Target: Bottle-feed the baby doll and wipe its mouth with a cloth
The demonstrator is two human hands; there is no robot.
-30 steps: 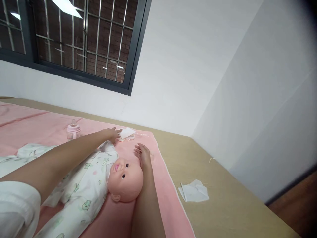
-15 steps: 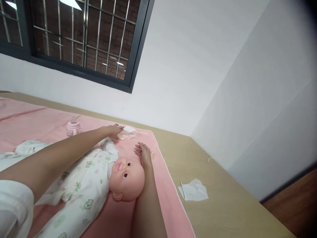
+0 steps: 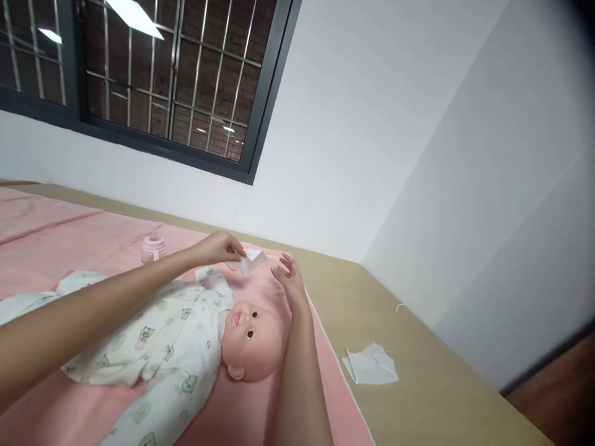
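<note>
My left hand (image 3: 220, 249) reaches in from the left above the doll's body and pinches a thin white tissue (image 3: 252, 259) by its near edge. My right hand (image 3: 290, 279) is raised just right of the tissue, fingers apart and slightly curled, with nothing seen in it. Between my forearms lies a baby doll (image 3: 253, 347) on its back, its bald head toward the right. White clothing with green animal prints (image 3: 176, 328) covers its body. My right forearm passes close beside the head. Whether anything lies under the tissue is hidden.
A pink mat (image 3: 218, 409) lies under the doll on a wooden surface (image 3: 325, 279). A small pink baby bottle (image 3: 153, 248) stands upright beyond my left forearm. Right of the mat lies a crumpled white tissue (image 3: 370, 364). A wall and a barred window (image 3: 186, 80) close off the back.
My left hand has closed on the white tissue and raised it from the clear packet's spot. My right hand has lifted slightly. The whole view has shifted a little.
</note>
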